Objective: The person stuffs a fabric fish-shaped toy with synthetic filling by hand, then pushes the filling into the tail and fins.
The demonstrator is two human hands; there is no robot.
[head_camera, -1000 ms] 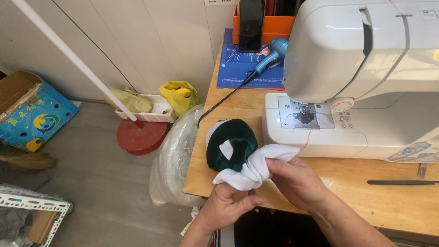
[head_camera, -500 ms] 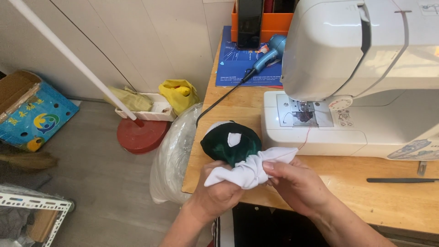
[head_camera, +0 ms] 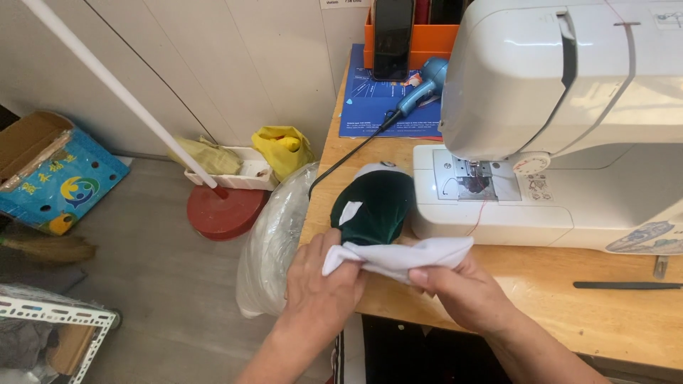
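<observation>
The wooden bench (head_camera: 626,313) runs from the wall to the near edge, and its left edge drops straight to the grey floor (head_camera: 156,277), which lies open between the bench and the clutter along the wall. The white sewing machine (head_camera: 569,121) takes up most of the right half of the bench, its base set back from the near edge so that a bare strip of wood is left in front of it. Behind it, against the wall, a blue mat (head_camera: 377,99) carries a blue handheld tool (head_camera: 423,85), whose black cord (head_camera: 348,160) trails toward the left edge of the bench. A clear plastic bag (head_camera: 274,242) hangs beside that left edge, close to the left forearm. On the floor stand a round red base (head_camera: 226,211) with a white pole (head_camera: 114,89) leaning up from it, a white tray (head_camera: 245,174), a yellow bag (head_camera: 284,149) and a blue cardboard box (head_camera: 60,181). The dark green velvet piece (head_camera: 373,208) sits at the front left corner of the bench, just beside the machine base. Joined to it is a white cloth (head_camera: 405,256), stretched over the near edge. The left hand (head_camera: 320,284) is closed on the cloth's left end, the right hand (head_camera: 462,291) pinches its right end with thumb and fingers. A thin dark tool (head_camera: 626,285) lies on the bare strip to the right, well apart from the hands.
</observation>
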